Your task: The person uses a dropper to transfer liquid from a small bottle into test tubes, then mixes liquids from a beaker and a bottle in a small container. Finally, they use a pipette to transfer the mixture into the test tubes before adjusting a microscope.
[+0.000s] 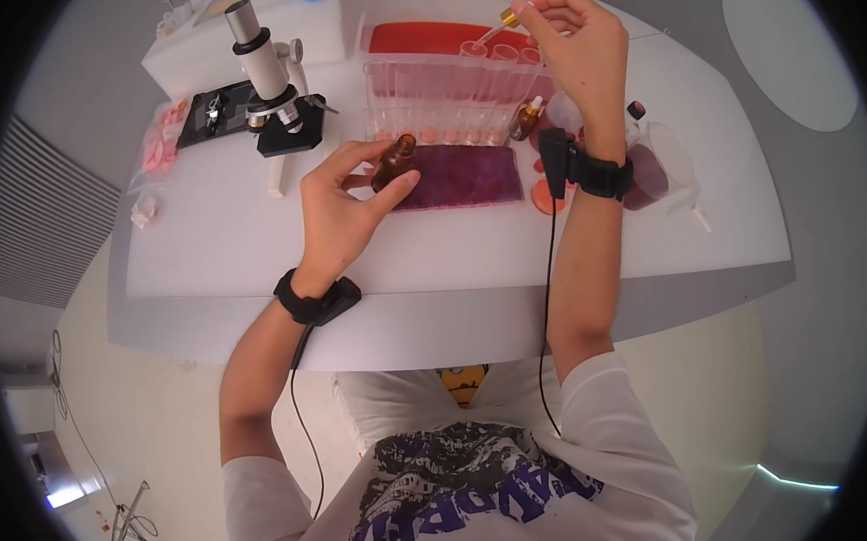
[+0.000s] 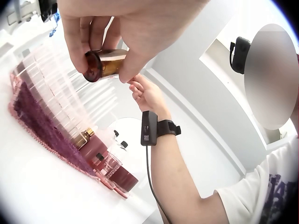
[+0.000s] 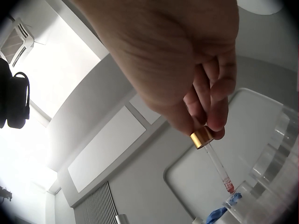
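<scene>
My left hand point(image 1: 336, 215) grips a small brown glass bottle point(image 1: 392, 166) between thumb and fingers, tilted, its neck uncapped. Up at the rack, my right hand point(image 1: 587, 63) pinches a glass dropper point(image 3: 217, 167) by its top, just above the gold collar. Reddish liquid shows near the dropper's lower end, which is right at the mouth of a clear test tube point(image 1: 473, 52). That tube stands with others in a clear plastic rack point(image 1: 416, 83). A purple mat point(image 1: 468, 177) lies in front of the rack, close to the bottle.
A microscope point(image 1: 268, 79) stands at the left beside a black tray point(image 1: 206, 114). Right of the rack are another brown dropper bottle point(image 1: 526, 121) and a beaker of dark pink liquid point(image 1: 647, 174). A red-lined bin point(image 1: 423, 37) sits behind. Cables hang from both wrist cameras.
</scene>
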A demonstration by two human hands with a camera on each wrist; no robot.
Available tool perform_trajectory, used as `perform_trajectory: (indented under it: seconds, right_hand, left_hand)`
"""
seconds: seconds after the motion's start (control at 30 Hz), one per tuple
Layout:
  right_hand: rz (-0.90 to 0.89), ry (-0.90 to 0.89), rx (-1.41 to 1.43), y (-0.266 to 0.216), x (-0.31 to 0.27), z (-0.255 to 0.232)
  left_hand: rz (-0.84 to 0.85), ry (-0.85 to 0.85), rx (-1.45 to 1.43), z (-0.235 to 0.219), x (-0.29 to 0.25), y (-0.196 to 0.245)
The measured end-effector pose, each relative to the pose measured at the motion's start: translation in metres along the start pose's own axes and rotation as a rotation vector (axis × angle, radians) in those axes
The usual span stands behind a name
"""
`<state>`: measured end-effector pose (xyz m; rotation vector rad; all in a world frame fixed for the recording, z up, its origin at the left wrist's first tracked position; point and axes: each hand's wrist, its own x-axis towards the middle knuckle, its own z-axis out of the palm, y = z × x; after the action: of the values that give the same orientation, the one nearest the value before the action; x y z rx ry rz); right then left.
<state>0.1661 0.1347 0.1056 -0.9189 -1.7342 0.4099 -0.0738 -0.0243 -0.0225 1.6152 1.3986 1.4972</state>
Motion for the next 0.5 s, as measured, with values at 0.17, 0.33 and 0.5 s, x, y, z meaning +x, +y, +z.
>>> perform_trajectory:
  seconds: [0.17,0.33,0.5]
  right_hand:
    - [0.011,0.016,-0.001,-0.0028,-0.0008,0.0017]
    - [0.025,0.0,-0.009,-0.0073,-0.0024,0.0011]
    - [0.05,0.0,-0.014,-0.0084,-0.0018,0.002]
  left_hand:
    - [0.007,-0.002,0.002,0.0006,-0.0001,0.0003]
    - [-0.002,-0.009,0.02,0.0007,0.0002,-0.0009]
    - [0.005,-0.007,0.023,0.001,0.0,-0.002]
